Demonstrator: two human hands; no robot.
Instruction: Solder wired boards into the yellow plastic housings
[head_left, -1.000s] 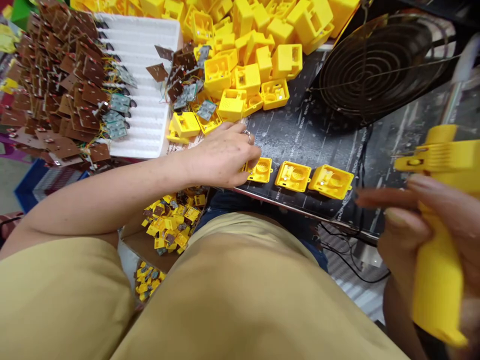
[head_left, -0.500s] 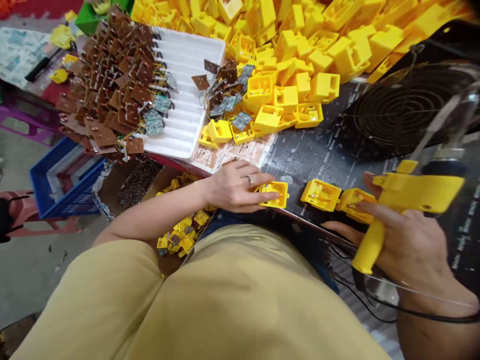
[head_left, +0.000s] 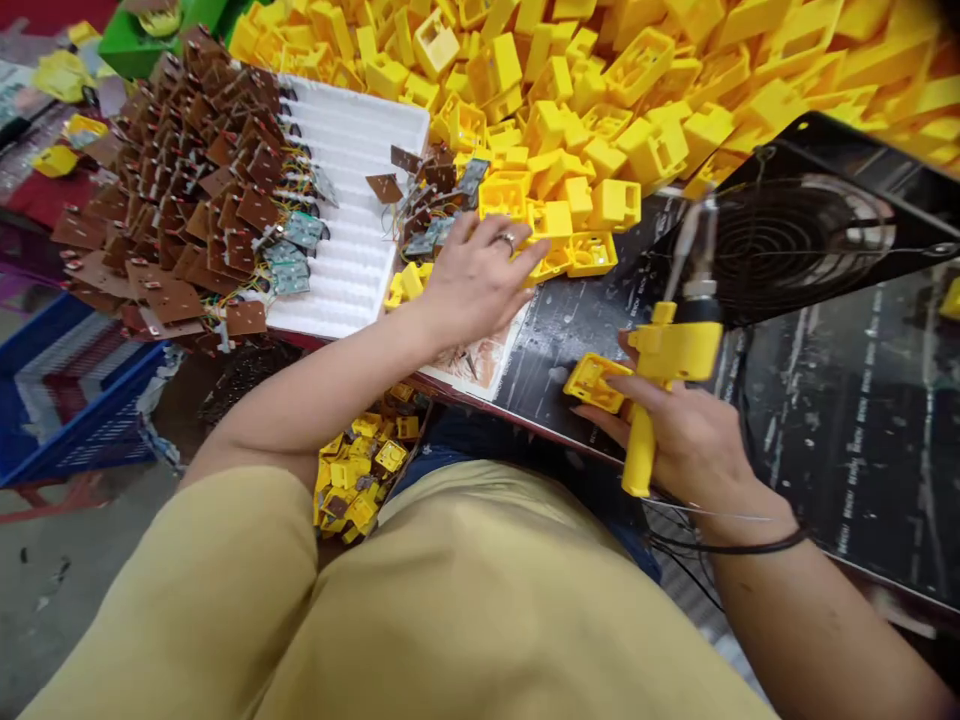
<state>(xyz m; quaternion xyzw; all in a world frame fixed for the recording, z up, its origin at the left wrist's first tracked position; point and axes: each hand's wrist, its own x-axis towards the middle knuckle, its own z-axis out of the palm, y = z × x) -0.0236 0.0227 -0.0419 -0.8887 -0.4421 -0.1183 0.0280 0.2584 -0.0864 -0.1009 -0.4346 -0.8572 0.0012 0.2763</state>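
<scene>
My left hand [head_left: 480, 275], with a ring on it, reaches over the near edge of the pile of yellow plastic housings [head_left: 592, 255]. Its fingers are apart and touch or hover close to the nearest housings; I cannot tell whether any is gripped. A yellow pistol-shaped soldering gun [head_left: 679, 350] is held in my right hand [head_left: 686, 435], its metal tip pointing away from me. The thumb and fingers of that same hand also touch an open yellow housing [head_left: 589, 378] near the table's front edge.
A white ribbed foam tray [head_left: 360, 130] carries many brown circuit boards [head_left: 187, 200] with wires. Smaller green-grey boards [head_left: 427, 238] lie beside the pile. A black fan [head_left: 795, 230] stands at the right. Below the table edge sits a box of yellow parts [head_left: 360, 470], near a blue crate [head_left: 112, 390].
My left hand has moved from a housing at the front edge up to the pile. My right hand has moved left with the soldering gun. Two front housings are no longer seen there.
</scene>
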